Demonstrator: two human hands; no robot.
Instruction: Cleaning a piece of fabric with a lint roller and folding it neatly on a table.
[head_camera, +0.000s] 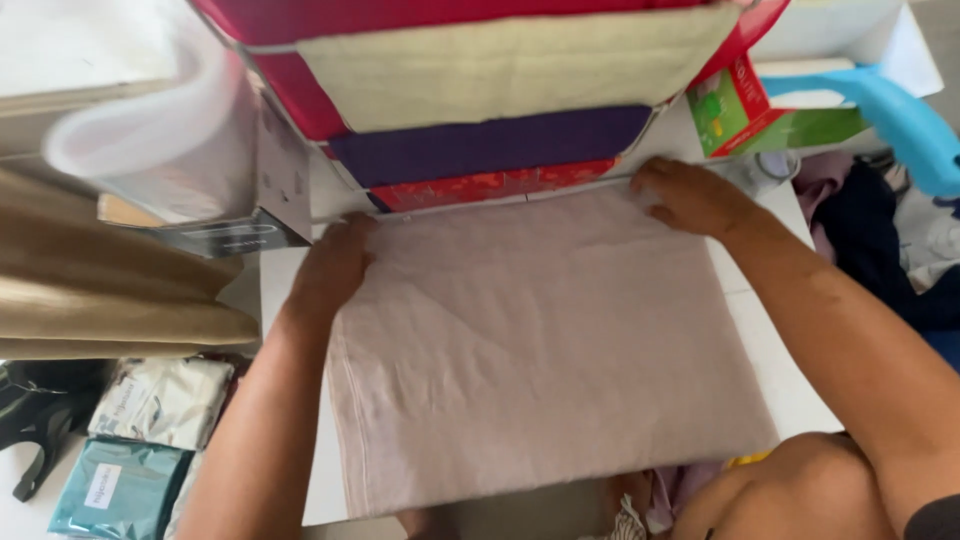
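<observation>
A pale pink folded cloth (540, 350) lies flat on a white table (775, 360). My left hand (330, 268) presses on its far left corner, fingers closed over the edge. My right hand (690, 195) holds down its far right corner. Both hands sit at the cloth's far edge, right against a stack of folded fabrics: a red patterned one (490, 187), a purple one (490, 145), a cream one (510, 65) and a crimson one (290, 90).
A beige curtain (90, 290) hangs at left. Below it lie packaged cloths, white (160, 400) and teal (120, 488). A red and green box (740, 110) stands at back right, with a blue plastic piece (900, 120) and dark clothes (880, 240) beside it.
</observation>
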